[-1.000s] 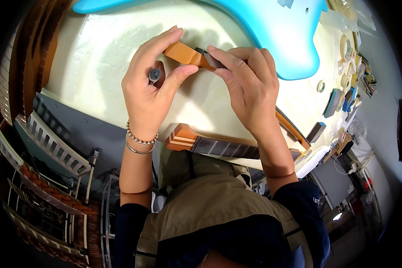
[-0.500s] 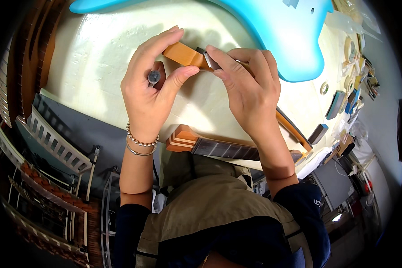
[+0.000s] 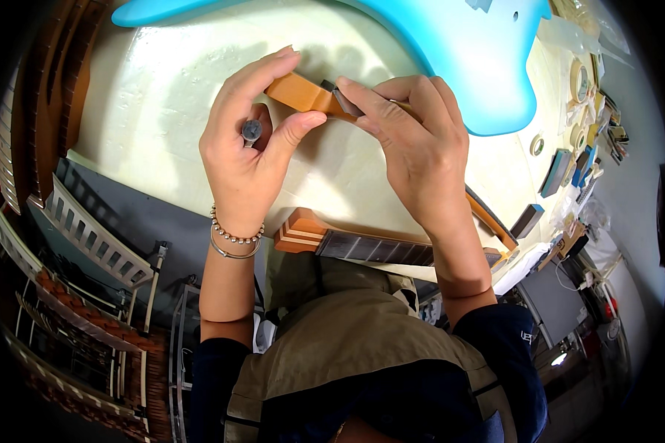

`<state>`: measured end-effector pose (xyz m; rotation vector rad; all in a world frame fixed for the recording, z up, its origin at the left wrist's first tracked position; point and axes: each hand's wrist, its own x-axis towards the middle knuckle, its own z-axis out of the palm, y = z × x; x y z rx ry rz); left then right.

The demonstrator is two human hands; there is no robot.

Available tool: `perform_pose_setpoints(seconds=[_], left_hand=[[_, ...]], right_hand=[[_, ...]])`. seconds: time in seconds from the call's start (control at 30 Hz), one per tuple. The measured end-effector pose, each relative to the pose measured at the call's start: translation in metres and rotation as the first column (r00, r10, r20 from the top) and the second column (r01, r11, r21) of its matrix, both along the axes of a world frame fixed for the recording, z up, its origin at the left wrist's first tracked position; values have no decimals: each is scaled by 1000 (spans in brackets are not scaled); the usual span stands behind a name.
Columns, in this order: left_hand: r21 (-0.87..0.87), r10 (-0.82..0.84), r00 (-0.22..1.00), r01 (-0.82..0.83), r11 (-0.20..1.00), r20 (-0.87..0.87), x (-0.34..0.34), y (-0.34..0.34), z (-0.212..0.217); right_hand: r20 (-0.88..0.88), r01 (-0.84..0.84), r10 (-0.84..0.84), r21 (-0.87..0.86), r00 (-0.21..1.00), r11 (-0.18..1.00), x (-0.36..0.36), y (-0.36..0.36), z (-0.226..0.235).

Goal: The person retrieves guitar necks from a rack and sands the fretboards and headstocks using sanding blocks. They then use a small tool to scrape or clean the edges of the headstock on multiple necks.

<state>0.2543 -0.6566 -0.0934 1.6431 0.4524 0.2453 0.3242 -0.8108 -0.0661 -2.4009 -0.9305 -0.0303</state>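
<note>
A: Where does the surface (image 3: 162, 96) end, and how much room is there?

B: Its near edge runs from the left of the frame down toward the lower centre, just under the wrists. Past that edge, at lower left, stand wooden racks (image 3: 89, 244). Across the top a light blue guitar body (image 3: 458, 59) lies on the pale cream top. The barest stretch is upper left and centre left; to the right small tools and tape rolls (image 3: 580, 81) crowd the rim.

A: And the piece being worked on?

B: An orange-brown wooden guitar neck (image 3: 299, 92) sits at upper centre, raised a little over the surface, its end toward the left. A second neck with a dark fretboard (image 3: 369, 247) lies along the near edge, just below the right wrist.

A: How is the left hand placed?

B: The left hand (image 3: 244, 155) comes up from lower centre, palm turned toward the camera, index finger over the top of the neck and thumb under it, pinching its end. Its other fingers curl around a small dark round-ended tool (image 3: 252, 131). A bead bracelet (image 3: 233, 235) circles the wrist.

A: The right?

B: The right hand (image 3: 417, 148) shows its back, its fingers closed on a small grey block (image 3: 345, 101) pressed against the neck, touching the left hand's thumb tip. Both forearms rise nearly parallel from dark sleeves.
</note>
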Motion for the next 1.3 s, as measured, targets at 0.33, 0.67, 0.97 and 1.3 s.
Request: perform_pose_setpoints(seconds=[0.33, 0.67, 0.97, 1.3], left_hand=[[3, -9, 1000, 9, 1000, 0, 0, 1, 1], [-8, -8, 1000, 9, 1000, 23, 1, 0, -1], [-4, -8, 1000, 8, 1000, 11, 1, 0, 1], [3, -3, 1000, 2, 1000, 28, 1, 0, 0]], right_hand=[[-47, -27, 28, 11, 998, 1000, 4, -2, 1], [-41, 13, -12, 29, 999, 999, 2, 1, -1], [106, 2, 3, -41, 994, 999, -3, 1, -3], [-63, -25, 25, -1, 998, 1000, 4, -1, 5]])
